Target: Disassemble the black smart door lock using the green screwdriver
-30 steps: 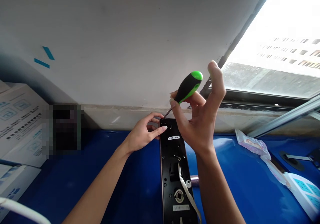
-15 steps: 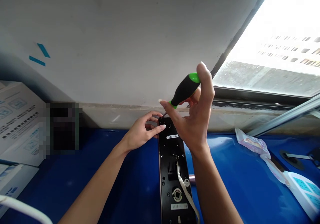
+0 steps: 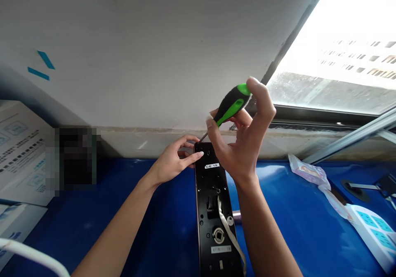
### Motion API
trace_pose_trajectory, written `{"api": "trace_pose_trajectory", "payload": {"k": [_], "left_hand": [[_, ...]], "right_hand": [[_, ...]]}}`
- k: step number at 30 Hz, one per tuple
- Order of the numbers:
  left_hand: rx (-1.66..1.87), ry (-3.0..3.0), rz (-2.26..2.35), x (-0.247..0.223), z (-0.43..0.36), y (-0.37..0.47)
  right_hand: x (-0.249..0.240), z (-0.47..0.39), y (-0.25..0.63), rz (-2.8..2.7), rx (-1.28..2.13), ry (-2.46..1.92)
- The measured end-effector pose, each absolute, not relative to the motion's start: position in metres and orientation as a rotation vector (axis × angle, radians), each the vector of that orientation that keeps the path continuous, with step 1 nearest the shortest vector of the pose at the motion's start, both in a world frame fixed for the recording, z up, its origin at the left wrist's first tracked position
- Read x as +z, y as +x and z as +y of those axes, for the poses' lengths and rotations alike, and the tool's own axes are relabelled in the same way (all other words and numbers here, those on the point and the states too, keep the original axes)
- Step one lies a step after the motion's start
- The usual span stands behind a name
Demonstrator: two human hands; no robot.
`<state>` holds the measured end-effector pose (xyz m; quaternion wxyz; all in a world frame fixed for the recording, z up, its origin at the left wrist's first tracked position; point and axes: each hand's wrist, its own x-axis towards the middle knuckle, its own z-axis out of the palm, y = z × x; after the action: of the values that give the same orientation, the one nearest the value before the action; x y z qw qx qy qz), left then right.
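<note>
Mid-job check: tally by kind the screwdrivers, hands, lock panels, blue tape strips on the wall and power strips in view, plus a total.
Green-and-black screwdriver: 1
Hands: 2 (left hand, right hand)
Black lock panel: 1
Blue tape strips: 2
White power strip: 1
Total: 7

A plain grey-white wall (image 3: 139, 62) rose behind the glossy blue tabletop (image 3: 278, 203), with 2 short blue strips (image 3: 46, 60) on the wall's left part. A pale, stained band (image 3: 148, 143) ran along the wall's foot. At the right, 1 dark-framed window (image 3: 340, 87) glared with daylight, rows of small shapes (image 3: 374, 58) faint beyond it. Light glinted on the tabletop's right side.
</note>
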<state>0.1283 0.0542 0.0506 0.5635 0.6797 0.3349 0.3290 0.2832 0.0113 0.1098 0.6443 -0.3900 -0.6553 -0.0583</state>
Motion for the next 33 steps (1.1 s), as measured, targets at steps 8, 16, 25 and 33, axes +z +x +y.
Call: {"api": "trace_pose_trajectory", "payload": {"k": [8, 16, 25, 33], "left_hand": [[0.802, 1.582, 0.772, 0.0454, 0.056, 0.1283], [0.791, 1.569, 0.776, 0.0529, 0.053, 0.1289], [0.791, 1.566, 0.772, 0.0526, 0.0526, 0.1284], [0.787, 1.559, 0.775, 0.0519, 0.053, 0.1281]], "right_hand": [[0.1044, 0.0163, 0.2864, -1.431, -0.235, -0.881], [0.1078, 0.0135, 0.285, -1.465, -0.171, -0.841], [0.1041, 0.0176, 0.289, -1.462, -0.317, -0.898], [0.1115, 0.0115, 0.2894, -1.559, -0.134, -0.826]]}}
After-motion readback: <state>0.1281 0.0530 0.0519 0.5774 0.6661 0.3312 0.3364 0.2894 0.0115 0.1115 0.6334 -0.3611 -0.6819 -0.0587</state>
